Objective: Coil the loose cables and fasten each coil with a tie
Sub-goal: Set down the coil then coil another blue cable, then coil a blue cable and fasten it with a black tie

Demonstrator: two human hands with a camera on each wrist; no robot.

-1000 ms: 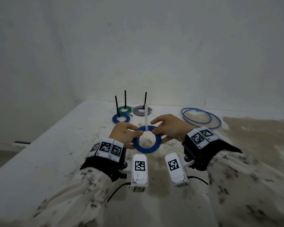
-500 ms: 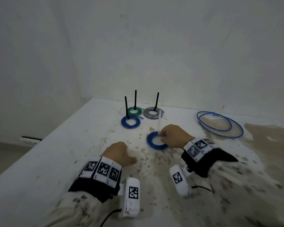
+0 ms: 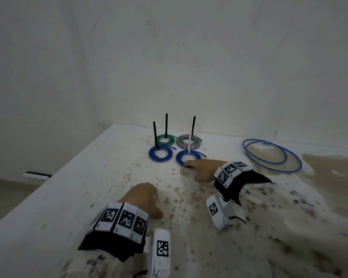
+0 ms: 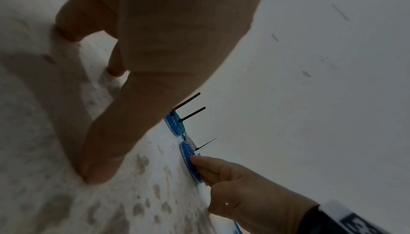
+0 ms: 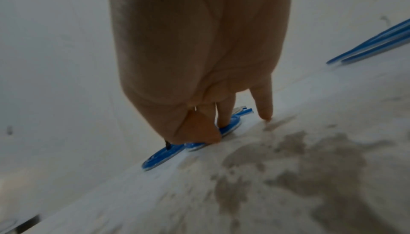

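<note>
A blue coil (image 3: 178, 158) with an upright white tie (image 3: 189, 146) lies flat on the white table (image 3: 88, 187), at the front right of a group of tied coils. My right hand (image 3: 201, 168) reaches forward and pinches its near rim, thumb at the edge and fingers on top; the right wrist view shows the same coil (image 5: 230, 123) under those fingers (image 5: 224, 115). My left hand (image 3: 143, 197) rests on the table nearer to me, fingers loosely bent, holding nothing. A loose blue cable (image 3: 286, 157) lies in wide loops at the back right.
Three other coils carry upright black ties: a blue one (image 3: 160, 154), a green one (image 3: 165, 139) and a grey one (image 3: 189, 141), close to the back wall. The table's left edge runs diagonally. The surface near me is stained and speckled.
My left hand let go of the blue coil and drew back onto the table. My right hand carried the coil forward and set it down beside the other tied coils.
</note>
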